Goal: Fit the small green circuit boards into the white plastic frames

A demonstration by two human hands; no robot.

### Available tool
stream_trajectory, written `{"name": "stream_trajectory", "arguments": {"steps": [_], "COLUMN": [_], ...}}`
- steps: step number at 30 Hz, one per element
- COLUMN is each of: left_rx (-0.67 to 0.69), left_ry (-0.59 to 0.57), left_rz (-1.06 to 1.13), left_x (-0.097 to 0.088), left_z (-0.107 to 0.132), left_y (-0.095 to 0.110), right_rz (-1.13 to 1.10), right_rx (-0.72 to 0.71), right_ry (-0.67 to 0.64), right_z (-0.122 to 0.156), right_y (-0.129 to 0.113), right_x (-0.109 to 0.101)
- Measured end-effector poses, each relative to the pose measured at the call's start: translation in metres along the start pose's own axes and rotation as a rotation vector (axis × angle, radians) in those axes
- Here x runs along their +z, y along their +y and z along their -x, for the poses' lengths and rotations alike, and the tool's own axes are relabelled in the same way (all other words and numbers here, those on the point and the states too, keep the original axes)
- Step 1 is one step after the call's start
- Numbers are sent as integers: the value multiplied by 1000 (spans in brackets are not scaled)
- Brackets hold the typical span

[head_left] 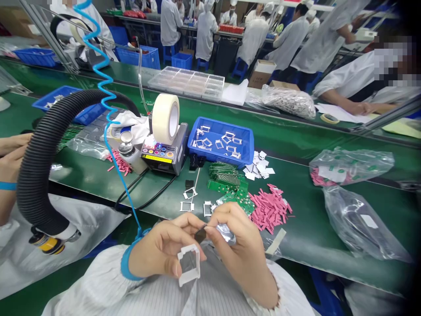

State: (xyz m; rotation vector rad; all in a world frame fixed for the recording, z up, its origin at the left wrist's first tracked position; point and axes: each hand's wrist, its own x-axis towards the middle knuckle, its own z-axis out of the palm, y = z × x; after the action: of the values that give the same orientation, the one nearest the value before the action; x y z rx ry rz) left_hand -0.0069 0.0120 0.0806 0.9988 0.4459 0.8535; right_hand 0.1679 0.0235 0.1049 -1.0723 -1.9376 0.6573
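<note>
left hand (158, 250) curled narrow, fingertips holding a white plastic frame (196, 263) at 6 o'clock; right hand (238, 248) pinches a small black pad (200, 235) at the fingertips, a grip suited to fine parts. green circuit boards (228, 180) and pink strips (269, 208) lie at 12 to 2 o'clock, within easy reach.

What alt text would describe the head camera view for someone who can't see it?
The left hand holds a clear frame, while the right hand pinches a small dark square over a green conveyor belt. Green circuit boards, pink strips and a blue tray of metal frames lie nearby.
</note>
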Motion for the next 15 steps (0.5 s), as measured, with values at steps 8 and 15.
{"name": "stream_trajectory", "arguments": {"steps": [8, 15], "left_rx": [-15, -145], "left_ry": [6, 114], "left_rz": [8, 276], "left_x": [-4, -4], "left_z": [0, -6], "left_y": [-6, -23], "right_rz": [14, 50], "right_rx": [38, 63], "right_ry": [-1, -133], "right_z": [5, 13], "right_y": [7, 9], "right_x": [6, 1]}}
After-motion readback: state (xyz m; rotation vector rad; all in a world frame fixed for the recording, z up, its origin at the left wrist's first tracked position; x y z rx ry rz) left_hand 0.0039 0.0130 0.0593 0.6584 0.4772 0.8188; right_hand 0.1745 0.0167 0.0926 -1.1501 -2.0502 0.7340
